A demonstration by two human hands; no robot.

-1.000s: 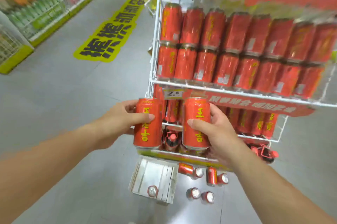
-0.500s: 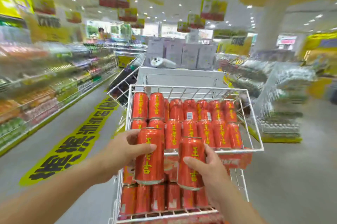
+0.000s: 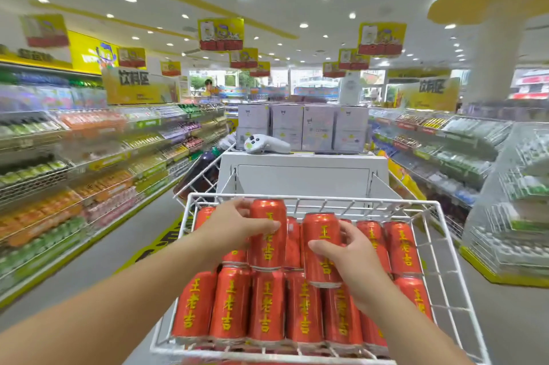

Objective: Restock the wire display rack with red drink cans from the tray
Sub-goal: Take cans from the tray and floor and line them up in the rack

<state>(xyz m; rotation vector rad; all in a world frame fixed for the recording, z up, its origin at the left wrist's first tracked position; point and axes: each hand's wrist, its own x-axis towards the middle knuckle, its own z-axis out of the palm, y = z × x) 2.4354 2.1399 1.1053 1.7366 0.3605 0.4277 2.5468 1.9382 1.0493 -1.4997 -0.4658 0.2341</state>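
Note:
The white wire rack's top basket [image 3: 439, 248] holds rows of red drink cans with yellow characters, the front row [image 3: 228, 305] standing upright. My left hand [image 3: 234, 223] grips one red can [image 3: 269, 238] over the second row at the left. My right hand [image 3: 355, 254] holds another red can [image 3: 320, 241] just right of it, above the stacked cans. Both cans are upright and inside the basket's outline. The tray is out of view.
A white cabinet [image 3: 303, 177] with a white handheld device [image 3: 266, 143] and pale boxes [image 3: 303, 127] stands behind the rack. Stocked shelves [image 3: 74, 174] line the aisle at left; more wire racks [image 3: 511, 195] stand at right. A pillar [image 3: 496, 58] rises at right.
The view has swung up from the lower shelves and floor to the top basket. Both hands have carried their cans up and forward over the basket's second row.

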